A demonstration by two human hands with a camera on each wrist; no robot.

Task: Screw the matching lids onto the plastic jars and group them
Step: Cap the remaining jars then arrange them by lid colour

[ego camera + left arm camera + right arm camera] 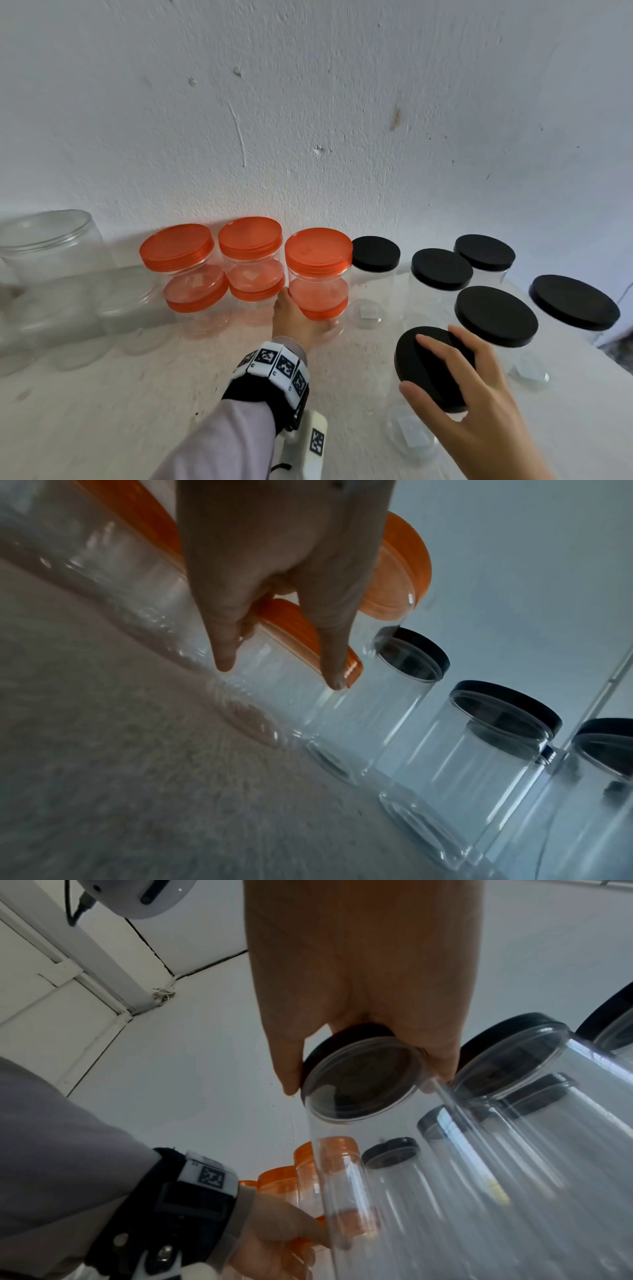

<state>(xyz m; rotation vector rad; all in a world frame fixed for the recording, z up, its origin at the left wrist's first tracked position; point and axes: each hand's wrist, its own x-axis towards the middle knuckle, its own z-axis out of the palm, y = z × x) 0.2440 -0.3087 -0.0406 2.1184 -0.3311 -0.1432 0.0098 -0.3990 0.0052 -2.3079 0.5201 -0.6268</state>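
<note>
Three stacks of two orange-lidded clear jars stand along the wall. My left hand (308, 317) grips the lower jar of the rightmost orange stack (318, 263); in the left wrist view the thumb and a finger of that hand (279, 669) pinch just under its orange lid (301, 631). My right hand (430, 366) grips the black lid (424, 356) on a tall clear jar (411, 431) at the front right. From the right wrist, that hand (363, 1085) wraps the lid's rim (356, 1034). Several more black-lidded jars (442, 269) stand to the right.
Lidless clear jars (51, 246) crowd the far left by the white wall (308, 102). The pale tabletop (137, 411) has bare room at the front left. The table's right edge (613, 363) runs close behind the black-lidded jars.
</note>
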